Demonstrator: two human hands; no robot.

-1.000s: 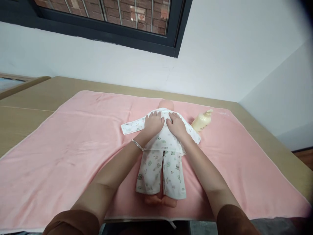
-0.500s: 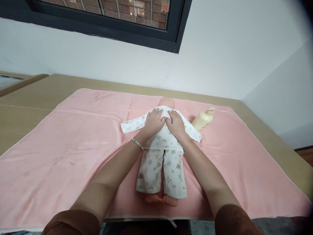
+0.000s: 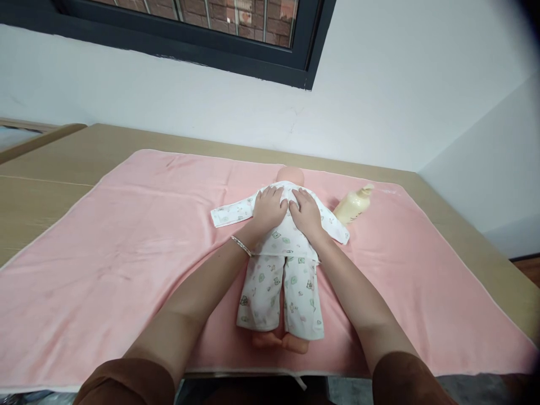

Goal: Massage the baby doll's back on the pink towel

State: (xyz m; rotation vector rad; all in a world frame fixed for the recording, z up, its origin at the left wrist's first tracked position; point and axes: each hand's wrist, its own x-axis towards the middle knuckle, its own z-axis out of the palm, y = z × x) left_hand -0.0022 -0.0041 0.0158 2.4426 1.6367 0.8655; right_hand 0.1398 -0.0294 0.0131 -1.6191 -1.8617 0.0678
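Observation:
A baby doll (image 3: 276,243) in a white printed top and trousers lies stretched out, its head at the far end and its bare feet towards me. My left hand (image 3: 269,209) rests flat on the left side of the doll's upper body, fingers extended. On the other side my right hand (image 3: 306,212) lies the same way, its thumb close to the left one. Neither hand grasps anything. Beyond the doll's right sleeve, a pale yellow pump bottle (image 3: 352,207) leans over on the blanket.
A pink blanket (image 3: 139,242) covers much of the wooden table (image 3: 54,194), under the doll and the bottle. Behind the table stands a white wall (image 3: 236,107) with a dark-framed window (image 3: 253,59). The table's near edge is just in front of my body.
The camera view has shifted slightly. Both hands stay on the doll's upper body, with the thumbs a little farther apart; the doll and bottle keep their places.

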